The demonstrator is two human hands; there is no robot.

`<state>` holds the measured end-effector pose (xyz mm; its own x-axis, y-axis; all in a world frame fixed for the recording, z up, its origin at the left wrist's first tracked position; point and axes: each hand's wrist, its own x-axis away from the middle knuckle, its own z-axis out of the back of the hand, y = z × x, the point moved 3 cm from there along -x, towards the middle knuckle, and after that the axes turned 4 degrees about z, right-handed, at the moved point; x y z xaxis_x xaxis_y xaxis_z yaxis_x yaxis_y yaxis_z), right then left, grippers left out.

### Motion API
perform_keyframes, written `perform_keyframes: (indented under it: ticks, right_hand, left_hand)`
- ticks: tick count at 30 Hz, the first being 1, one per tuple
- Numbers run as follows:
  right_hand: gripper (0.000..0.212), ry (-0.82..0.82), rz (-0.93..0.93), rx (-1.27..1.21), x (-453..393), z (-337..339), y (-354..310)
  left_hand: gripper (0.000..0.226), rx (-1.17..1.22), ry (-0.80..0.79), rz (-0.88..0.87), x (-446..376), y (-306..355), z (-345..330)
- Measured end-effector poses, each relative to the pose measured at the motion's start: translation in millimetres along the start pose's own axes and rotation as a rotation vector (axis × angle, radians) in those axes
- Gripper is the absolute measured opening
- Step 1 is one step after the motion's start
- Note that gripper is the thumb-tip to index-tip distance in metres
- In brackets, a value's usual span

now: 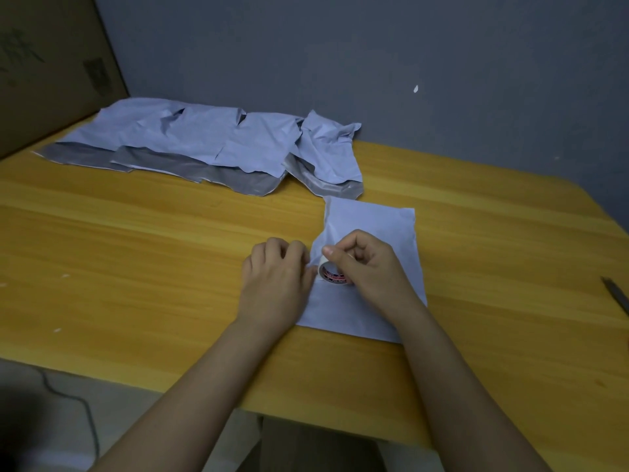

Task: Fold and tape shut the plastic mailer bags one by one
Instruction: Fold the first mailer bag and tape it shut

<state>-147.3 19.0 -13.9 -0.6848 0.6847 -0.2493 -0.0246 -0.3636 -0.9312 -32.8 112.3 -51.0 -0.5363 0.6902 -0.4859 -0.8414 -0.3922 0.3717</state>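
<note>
A folded pale mailer bag (pixel 371 233) lies flat on the yellow wooden worktop (pixel 136 240), right of centre and on the near half, its near edge a little back from the worktop's near edge. Both hands work over its left side. The right hand (pixel 366 267) is curled around a small roll of tape (pixel 332 272) with a red-printed core, holding it on edge just above the bag, thumb and forefinger pinched together at the top of the roll. The left hand (pixel 277 281) is beside it, touching the bag's left edge, its fingers bent in toward the roll; whether they grip a tape end or only press on the bag cannot be told. Far to the left, a row of unfolded mailer bags (pixel 190 141) lies overlapping against the grey wall (pixel 442 63), their grey inner flaps turned toward the near side. A cardboard box (pixel 51 63) stands at the far left corner. A thin dark tool (pixel 617 298) lies at the right edge of the worktop, well apart from the hands.
</note>
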Motion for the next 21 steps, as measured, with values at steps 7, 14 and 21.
perform_keyframes:
  ticks: [7, 14, 21]
  right_hand:
    - [0.023, 0.015, 0.001, -0.014, 1.3, 1.2, 0.3]
    - [0.017, 0.038, 0.005, 0.004, 1.9, 2.4, -4.2]
    - [0.010, 0.043, 0.017, 0.064, 0.2, 5.6, -2.8]
  left_hand:
    - [0.035, -0.021, 0.001, -0.001, 0.7, -0.1, -1.1]
    - [0.036, -0.036, -0.010, 0.001, 1.1, 1.8, 0.1]
    - [0.033, -0.057, 0.005, 0.003, 1.5, 0.7, -0.3]
